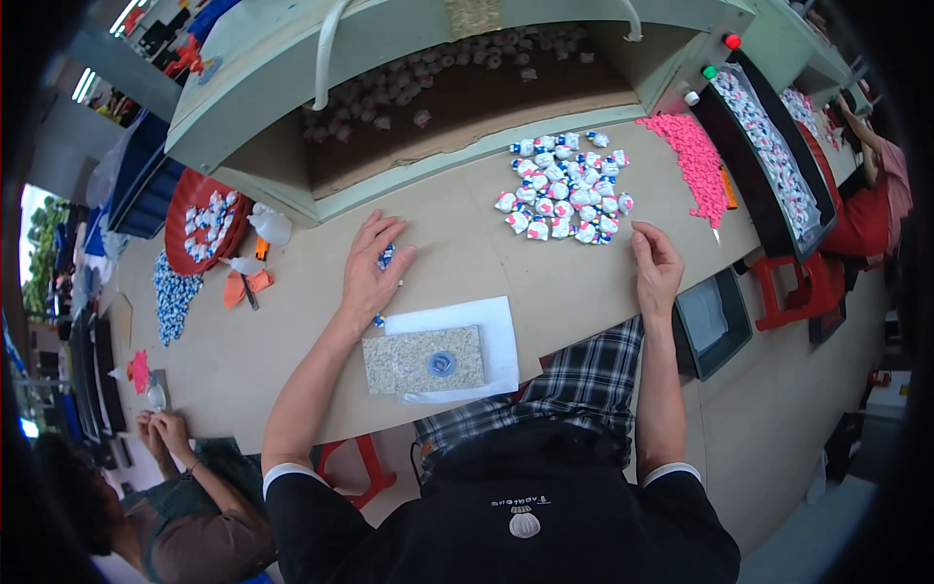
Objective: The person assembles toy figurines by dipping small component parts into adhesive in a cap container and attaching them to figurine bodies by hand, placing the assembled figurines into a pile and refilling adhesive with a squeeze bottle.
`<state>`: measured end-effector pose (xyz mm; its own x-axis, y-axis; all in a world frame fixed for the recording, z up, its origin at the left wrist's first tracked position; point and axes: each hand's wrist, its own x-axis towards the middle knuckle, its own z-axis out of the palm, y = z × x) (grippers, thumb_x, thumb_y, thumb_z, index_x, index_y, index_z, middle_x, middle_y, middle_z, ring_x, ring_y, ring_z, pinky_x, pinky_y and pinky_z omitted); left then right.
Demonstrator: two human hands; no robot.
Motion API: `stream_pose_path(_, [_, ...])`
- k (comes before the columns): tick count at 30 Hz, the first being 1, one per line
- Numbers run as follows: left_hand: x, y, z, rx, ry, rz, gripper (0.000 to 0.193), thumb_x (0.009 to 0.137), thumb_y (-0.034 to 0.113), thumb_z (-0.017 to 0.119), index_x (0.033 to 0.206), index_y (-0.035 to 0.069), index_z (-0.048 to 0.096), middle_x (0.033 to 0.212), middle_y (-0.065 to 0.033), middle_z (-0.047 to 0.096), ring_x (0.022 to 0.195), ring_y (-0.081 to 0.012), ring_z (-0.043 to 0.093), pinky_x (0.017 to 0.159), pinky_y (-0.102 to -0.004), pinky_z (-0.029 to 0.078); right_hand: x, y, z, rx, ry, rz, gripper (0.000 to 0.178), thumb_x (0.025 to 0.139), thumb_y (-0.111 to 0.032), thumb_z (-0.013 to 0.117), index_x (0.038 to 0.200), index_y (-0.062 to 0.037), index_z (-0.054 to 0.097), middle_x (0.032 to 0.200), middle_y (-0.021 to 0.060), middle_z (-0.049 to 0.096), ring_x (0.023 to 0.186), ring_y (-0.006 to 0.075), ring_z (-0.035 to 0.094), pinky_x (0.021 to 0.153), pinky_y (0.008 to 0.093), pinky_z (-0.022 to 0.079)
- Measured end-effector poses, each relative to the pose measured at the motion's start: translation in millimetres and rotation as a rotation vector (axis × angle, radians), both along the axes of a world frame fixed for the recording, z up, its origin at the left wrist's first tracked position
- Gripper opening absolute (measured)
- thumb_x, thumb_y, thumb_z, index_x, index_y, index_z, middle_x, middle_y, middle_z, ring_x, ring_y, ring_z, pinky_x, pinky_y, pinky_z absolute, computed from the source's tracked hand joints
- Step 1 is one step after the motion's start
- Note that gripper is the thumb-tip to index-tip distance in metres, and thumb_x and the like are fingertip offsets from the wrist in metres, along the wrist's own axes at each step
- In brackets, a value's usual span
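Observation:
My left hand (368,261) rests on the table, its fingers and thumb curved around small blue-and-white pieces (386,256). One more such piece (378,319) lies by its wrist. Over at the table's front edge is my right hand (660,265), fingers curled toward the thumb; whatever they may hold is too small to make out. Just left of it sits a group of small white figurines (559,190) with blue and pink parts. Between my forearms, a speckled stone block (399,362) lies partly on a white sheet (500,341). A small bluish translucent round thing (441,364) rests on the block.
White figurines (399,83) fill part of a pale cabinet (243,127). Pink pieces (686,161) lie at right, beside a black tray (817,200). At left are a red basket (175,219), a white bottle (269,226) and blue-and-white pieces (175,297). A co-worker's hands (165,433) show lower left.

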<state>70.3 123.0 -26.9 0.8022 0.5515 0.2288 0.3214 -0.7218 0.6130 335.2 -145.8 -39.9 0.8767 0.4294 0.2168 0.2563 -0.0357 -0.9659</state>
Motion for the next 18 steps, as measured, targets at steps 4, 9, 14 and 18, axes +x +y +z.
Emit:
stream_pose_path(4, [15, -2, 6, -0.157, -0.132, 0.088, 0.036, 0.081, 0.016, 0.058, 0.115, 0.004, 0.056, 0.122, -0.0149, 0.05, 0.124, -0.0308, 0.039, 0.102, -0.0368, 0.03, 1, 1, 5, -0.03, -0.024, -0.015, 0.015, 0.086, -0.008, 0.058, 0.097, 0.0001, 0.063, 0.081, -0.0013, 0.059, 0.071, 0.0031, 0.049, 0.063, 0.0172, 0.04])
stream_pose_path(9, [-13, 24, 15, 0.003, 0.093, -0.257, 0.08, 0.071, 0.053, 0.062, 0.131, 0.005, 0.04, 0.138, -0.0155, 0.033, 0.132, -0.0356, 0.021, 0.106, -0.0442, 0.02, 4, -5, -5, 0.013, 0.018, -0.066, 0.014, 0.085, -0.007, 0.057, 0.096, 0.0005, 0.063, 0.087, 0.0021, 0.062, 0.079, 0.0072, 0.055, 0.071, 0.0203, 0.045])
stream_pose_path(14, [-74, 19, 31, 0.169, 0.315, -0.221, 0.104, 0.064, 0.076, 0.049, 0.137, 0.005, 0.029, 0.142, -0.0192, 0.024, 0.133, -0.038, 0.017, 0.106, -0.0485, 0.015, -1, 7, 5, 0.031, 0.006, -0.004, 0.014, 0.082, -0.007, 0.057, 0.092, -0.0002, 0.064, 0.08, 0.0058, 0.063, 0.066, 0.0089, 0.053, 0.06, 0.0234, 0.043])
stream_pose_path(18, [-77, 20, 34, 0.296, 0.406, -0.312, 0.106, 0.064, 0.075, 0.049, 0.138, 0.003, 0.024, 0.143, -0.02, 0.021, 0.132, -0.039, 0.016, 0.106, -0.0489, 0.015, 1, -3, 14, 0.006, -0.03, -0.045, 0.013, 0.082, -0.006, 0.057, 0.092, 0.0, 0.064, 0.078, 0.0062, 0.062, 0.063, 0.0085, 0.051, 0.058, 0.0241, 0.042])
